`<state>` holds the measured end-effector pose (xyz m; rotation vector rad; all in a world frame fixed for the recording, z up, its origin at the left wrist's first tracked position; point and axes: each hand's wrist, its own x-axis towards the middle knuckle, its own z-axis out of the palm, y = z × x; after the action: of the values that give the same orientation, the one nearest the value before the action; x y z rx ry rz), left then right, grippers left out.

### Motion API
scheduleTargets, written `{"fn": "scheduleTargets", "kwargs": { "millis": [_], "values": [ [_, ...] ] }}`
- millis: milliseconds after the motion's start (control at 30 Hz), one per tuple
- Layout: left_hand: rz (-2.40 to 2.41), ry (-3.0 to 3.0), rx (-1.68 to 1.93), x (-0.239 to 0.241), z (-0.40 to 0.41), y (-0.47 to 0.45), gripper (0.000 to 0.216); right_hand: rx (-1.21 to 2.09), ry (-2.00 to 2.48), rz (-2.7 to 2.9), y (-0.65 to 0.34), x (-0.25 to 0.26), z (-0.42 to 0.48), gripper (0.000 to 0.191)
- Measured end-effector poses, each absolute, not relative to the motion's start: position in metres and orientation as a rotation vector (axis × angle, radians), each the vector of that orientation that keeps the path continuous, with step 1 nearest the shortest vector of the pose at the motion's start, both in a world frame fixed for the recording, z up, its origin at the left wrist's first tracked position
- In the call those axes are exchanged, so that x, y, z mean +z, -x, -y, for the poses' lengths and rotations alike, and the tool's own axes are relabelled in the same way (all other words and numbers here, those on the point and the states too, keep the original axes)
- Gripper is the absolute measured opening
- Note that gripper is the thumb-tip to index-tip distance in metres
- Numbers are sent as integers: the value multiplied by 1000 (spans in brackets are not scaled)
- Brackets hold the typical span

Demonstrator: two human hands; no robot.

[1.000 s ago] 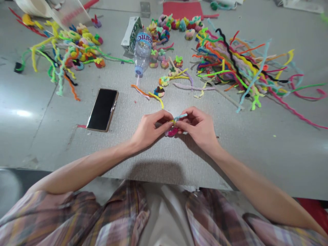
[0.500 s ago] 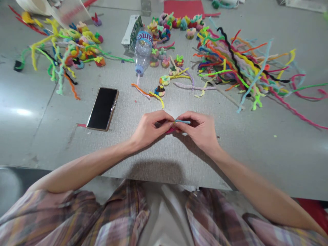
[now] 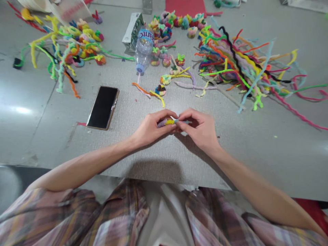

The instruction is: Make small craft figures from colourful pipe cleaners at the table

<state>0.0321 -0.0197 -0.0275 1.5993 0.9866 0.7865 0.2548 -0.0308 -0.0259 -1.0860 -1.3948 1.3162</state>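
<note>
My left hand point(image 3: 152, 128) is closed around a small coiled pipe-cleaner piece point(image 3: 169, 122), purple and yellow where it shows between thumb and fingers. From its right end runs a light blue pipe cleaner point(image 3: 187, 122), pinched between the thumb and forefinger of my right hand point(image 3: 197, 126). The fingertips of both hands nearly meet, just above the table. My fingers hide the underside of the piece. Beyond the hands lie a small blue, brown and yellow pipe-cleaner piece point(image 3: 160, 90) and loose yellow and orange strands point(image 3: 140, 89).
A phone point(image 3: 103, 107) lies to the left. A plastic bottle point(image 3: 144, 51) stands beside a green-and-white carton point(image 3: 132, 31) at the back. Loose pipe cleaners point(image 3: 238, 65) are heaped at right. Finished-looking coiled pieces point(image 3: 87, 44) pile up at left, and a red sheet point(image 3: 186, 7) lies behind.
The piece in my left hand has turned, so its purple and yellow coils now show and the dark pink part is hidden. My right hand still pinches the light blue strand.
</note>
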Motion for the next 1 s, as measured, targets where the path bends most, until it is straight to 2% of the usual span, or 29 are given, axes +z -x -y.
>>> {"fn": "scheduleTargets", "kwargs": {
  "millis": [167,333,633,1000],
  "values": [
    [-880,-1423,814,-31,19,-31,29,1258,1121,1422,-255,-26,32,21],
    [-859,-1520,821,-29,18,-31,27,1344,1139,1376,-256,-27,33,29],
    [-860,-1538,834,-27,18,-31,14,1389,1196,1341,-255,-21,32,36],
    [-749,-1441,830,-31,16,-30,10,1371,1187,1451,-256,-20,32,29]
  ]
}}
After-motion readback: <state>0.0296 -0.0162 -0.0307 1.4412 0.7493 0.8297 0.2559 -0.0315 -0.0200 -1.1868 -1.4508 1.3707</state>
